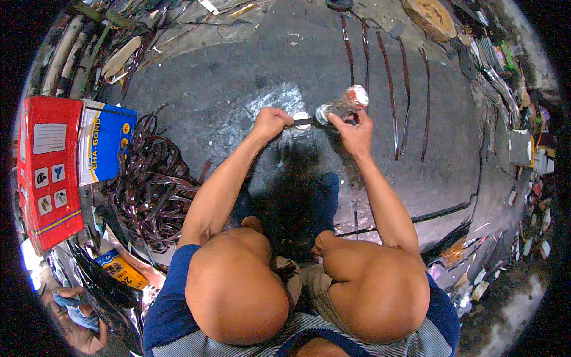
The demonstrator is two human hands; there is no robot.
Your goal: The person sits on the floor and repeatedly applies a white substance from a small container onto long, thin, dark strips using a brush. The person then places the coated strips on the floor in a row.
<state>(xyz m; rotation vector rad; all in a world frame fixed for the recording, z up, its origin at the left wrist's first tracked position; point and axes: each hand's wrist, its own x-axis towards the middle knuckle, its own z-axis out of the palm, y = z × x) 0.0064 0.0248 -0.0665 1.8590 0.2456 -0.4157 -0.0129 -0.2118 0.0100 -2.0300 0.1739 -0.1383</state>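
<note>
My left hand (272,124) is closed in a pinch on the near end of a short dark strip (304,122). The strip stretches level toward my right hand, passing over a small round white piece (301,115) on the dark floor. Between the fingers and thumb of my right hand (355,135) is a stubby grey-brown tool (342,107), tilted, with a whitish, red-marked upper end. Its pale lower end meets the strip's right end. Whether it is a brush or something else I cannot make out.
At left stand a red box-shaped can (50,143) and a blue-and-white can (108,143), beside a heap of dark brown strips (151,184). Several long strips (388,89) lie at the far right, near a round wood block (429,18). Scraps (529,154) line the right side.
</note>
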